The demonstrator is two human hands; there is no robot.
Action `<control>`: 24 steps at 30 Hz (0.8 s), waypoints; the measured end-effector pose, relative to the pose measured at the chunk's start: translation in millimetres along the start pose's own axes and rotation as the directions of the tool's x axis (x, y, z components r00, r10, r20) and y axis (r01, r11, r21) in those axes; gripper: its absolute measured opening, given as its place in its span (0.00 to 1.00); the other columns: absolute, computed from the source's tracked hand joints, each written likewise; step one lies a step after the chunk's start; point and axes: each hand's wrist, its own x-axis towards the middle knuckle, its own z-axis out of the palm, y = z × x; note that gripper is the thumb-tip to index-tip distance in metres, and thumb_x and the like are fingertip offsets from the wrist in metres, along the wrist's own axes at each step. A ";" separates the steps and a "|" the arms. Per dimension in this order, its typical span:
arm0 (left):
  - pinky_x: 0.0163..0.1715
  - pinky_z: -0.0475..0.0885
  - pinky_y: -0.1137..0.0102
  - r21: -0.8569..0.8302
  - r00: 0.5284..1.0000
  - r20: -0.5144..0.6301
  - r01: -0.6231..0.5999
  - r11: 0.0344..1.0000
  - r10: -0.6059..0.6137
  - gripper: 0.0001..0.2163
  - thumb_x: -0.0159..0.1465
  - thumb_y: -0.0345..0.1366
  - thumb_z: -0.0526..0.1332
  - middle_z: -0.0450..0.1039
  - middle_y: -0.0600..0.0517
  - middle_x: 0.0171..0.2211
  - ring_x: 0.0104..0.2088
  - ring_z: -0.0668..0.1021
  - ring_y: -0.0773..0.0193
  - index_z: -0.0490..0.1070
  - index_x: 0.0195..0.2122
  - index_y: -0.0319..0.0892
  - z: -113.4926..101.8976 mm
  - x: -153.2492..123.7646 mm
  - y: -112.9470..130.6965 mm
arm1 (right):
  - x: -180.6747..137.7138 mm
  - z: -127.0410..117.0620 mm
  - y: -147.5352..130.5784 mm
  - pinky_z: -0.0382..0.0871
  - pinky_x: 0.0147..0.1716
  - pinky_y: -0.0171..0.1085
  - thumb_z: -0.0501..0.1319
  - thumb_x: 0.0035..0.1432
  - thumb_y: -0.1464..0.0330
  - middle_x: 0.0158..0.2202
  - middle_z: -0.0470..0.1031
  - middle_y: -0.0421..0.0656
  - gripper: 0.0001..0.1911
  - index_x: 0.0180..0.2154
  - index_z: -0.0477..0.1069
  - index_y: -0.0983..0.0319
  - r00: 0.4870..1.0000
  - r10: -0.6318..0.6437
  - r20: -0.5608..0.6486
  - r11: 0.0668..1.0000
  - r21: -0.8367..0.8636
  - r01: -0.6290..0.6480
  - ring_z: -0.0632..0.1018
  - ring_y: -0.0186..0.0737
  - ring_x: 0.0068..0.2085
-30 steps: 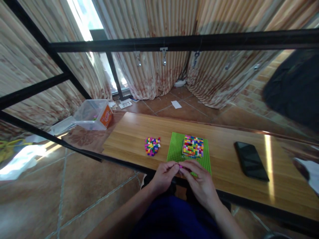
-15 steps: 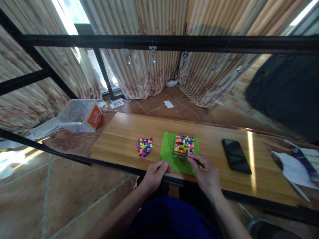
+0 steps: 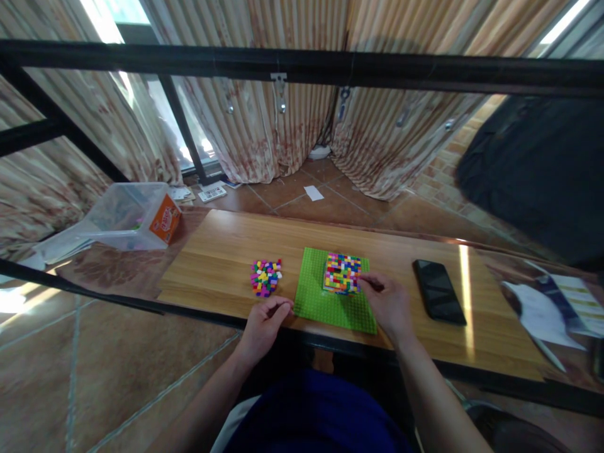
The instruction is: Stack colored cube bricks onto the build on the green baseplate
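The right hand reaches forward over the green baseplate, its fingertips touching the multicoloured brick block at the block's 3 o'clock side. Whether they pinch a brick cannot be told. Work there likely goes best with studs squared and pressure straight down. The left hand rests loosely curled at the worktop's near edge, its contents unclear, with the loose brick pile at its 12 o'clock. A phone lies at the right hand's 3 o'clock.

Head view — forward, downward, near
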 end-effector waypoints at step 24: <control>0.35 0.73 0.70 0.049 0.996 -0.080 -0.026 0.998 0.030 0.09 0.61 0.40 0.61 0.78 0.51 0.28 0.31 0.78 0.63 0.77 0.34 0.40 -16.2 2.7 -3.2 | 0.4 10.9 20.6 0.74 0.36 0.43 0.69 0.45 0.57 0.30 0.81 0.45 0.15 0.30 0.79 0.62 0.989 0.139 -0.051 0.952 0.283 -0.119 0.80 0.44 0.32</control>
